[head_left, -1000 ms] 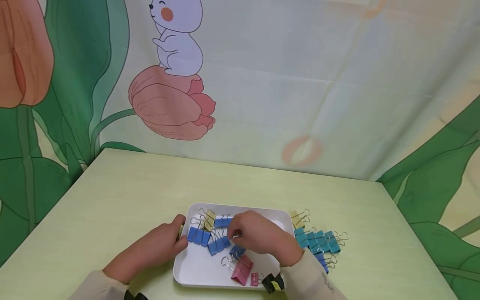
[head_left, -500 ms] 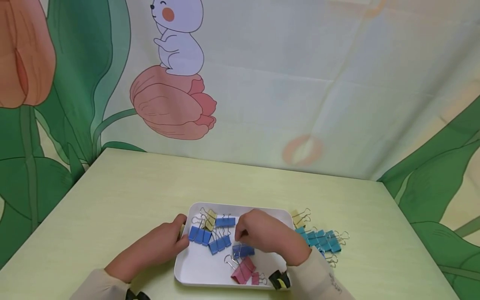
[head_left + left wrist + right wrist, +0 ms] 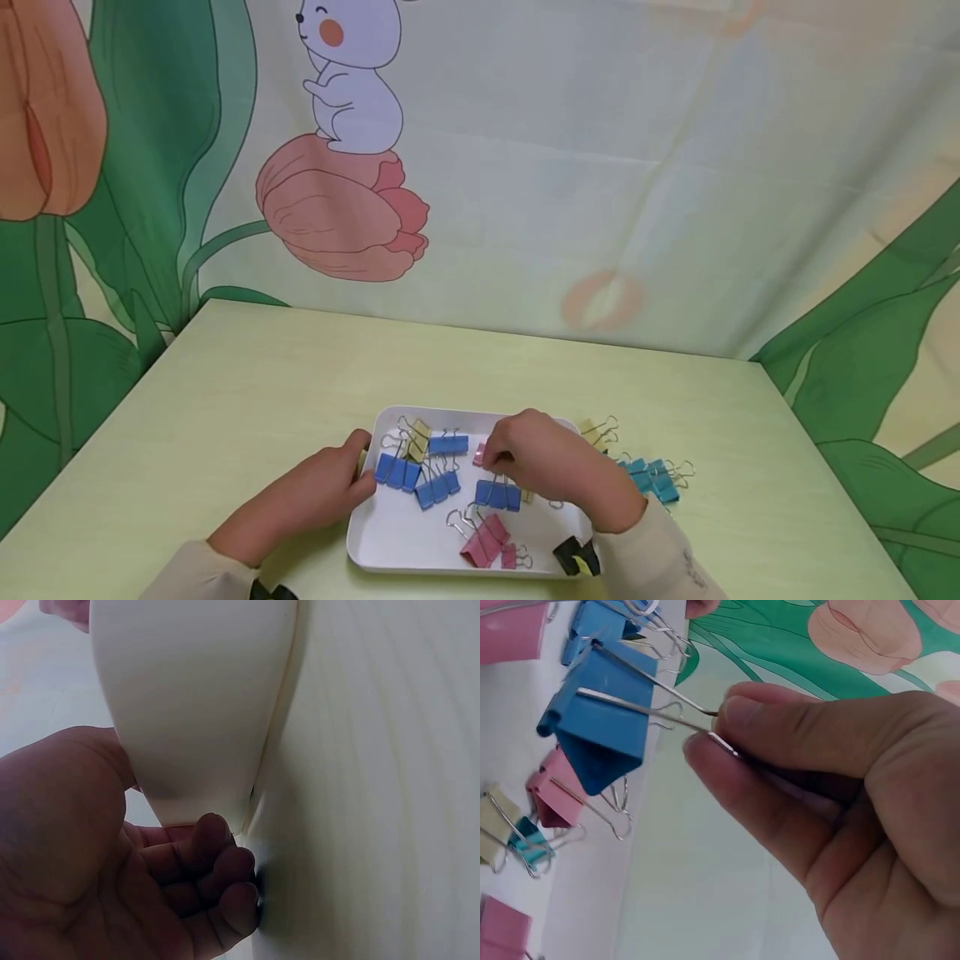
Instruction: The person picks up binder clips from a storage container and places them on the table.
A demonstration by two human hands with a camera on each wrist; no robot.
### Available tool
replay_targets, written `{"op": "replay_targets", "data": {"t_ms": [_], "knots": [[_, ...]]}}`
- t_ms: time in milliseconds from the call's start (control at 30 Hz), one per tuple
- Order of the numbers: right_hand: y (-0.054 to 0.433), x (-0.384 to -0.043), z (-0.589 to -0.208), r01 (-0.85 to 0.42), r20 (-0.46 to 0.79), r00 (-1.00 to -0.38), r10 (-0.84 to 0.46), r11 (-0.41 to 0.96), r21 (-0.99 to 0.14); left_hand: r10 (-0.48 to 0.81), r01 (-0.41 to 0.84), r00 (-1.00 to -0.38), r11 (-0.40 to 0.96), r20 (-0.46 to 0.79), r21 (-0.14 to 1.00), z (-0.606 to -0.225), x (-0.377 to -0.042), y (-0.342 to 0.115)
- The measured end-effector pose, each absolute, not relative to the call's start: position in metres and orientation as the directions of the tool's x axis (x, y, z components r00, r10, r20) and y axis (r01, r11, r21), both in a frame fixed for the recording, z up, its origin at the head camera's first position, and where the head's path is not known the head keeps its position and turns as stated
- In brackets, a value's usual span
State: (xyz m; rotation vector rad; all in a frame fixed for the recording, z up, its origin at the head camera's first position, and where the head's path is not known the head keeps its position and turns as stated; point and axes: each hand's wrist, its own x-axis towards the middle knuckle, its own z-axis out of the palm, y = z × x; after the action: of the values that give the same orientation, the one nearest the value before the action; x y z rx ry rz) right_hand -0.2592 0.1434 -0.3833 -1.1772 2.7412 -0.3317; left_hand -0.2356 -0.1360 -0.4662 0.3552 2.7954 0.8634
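Note:
A white tray [image 3: 405, 542] lies near the front of the table with binder clips in it. My left hand [image 3: 326, 483] holds its left side; in the left wrist view, the thumb is at one side of the tray wall [image 3: 195, 690] and curled fingertips [image 3: 211, 831] are at its lower edge. Over the tray, my right hand [image 3: 551, 458] pinches the wire handles of a blue binder clip [image 3: 607, 712] between thumb and index finger. In the head view that blue clip [image 3: 498, 495] appears right below the fingers. The hand covers part of the tray's right side.
Other blue clips [image 3: 437, 487] and a yellow clip [image 3: 417, 440] lie in the tray's left half. Pink clips [image 3: 486, 542] sit toward its front. Outside, right of the tray, are teal clips [image 3: 660, 482] and a yellow clip [image 3: 596, 435] on the table [image 3: 262, 375].
My right hand has moved right across the tray, and the blue clip below its fingers has shifted right too. A small pink clip beside the fingers has come into sight. The left hand stays put.

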Motion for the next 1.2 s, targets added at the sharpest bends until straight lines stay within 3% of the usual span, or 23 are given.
{"op": "replay_targets", "data": {"t_ms": [233,467,900,1200], "knots": [[0.165,-0.253,-0.377,-0.724,0.09,-0.681,-0.727,0.65,-0.229,0.281,0.173,-0.954,0.803,-0.108,0.571,-0.466,-0.235,-0.135],[0.191,-0.242,-0.365,-0.671,0.184,-0.741,-0.646,0.708,-0.219,0.271,0.161,-0.955,0.809,-0.117,0.566,-0.467,-0.234,-0.134],[0.244,-0.223,-0.359,-0.61,0.414,-0.761,-0.498,0.768,-0.197,0.274,0.162,-0.954,0.81,-0.119,0.563,-0.469,-0.236,-0.136],[0.277,-0.214,-0.372,-0.541,0.484,-0.78,-0.396,0.815,-0.206,0.27,0.15,-0.953,0.816,-0.137,0.558,-0.466,-0.235,-0.134]]}}
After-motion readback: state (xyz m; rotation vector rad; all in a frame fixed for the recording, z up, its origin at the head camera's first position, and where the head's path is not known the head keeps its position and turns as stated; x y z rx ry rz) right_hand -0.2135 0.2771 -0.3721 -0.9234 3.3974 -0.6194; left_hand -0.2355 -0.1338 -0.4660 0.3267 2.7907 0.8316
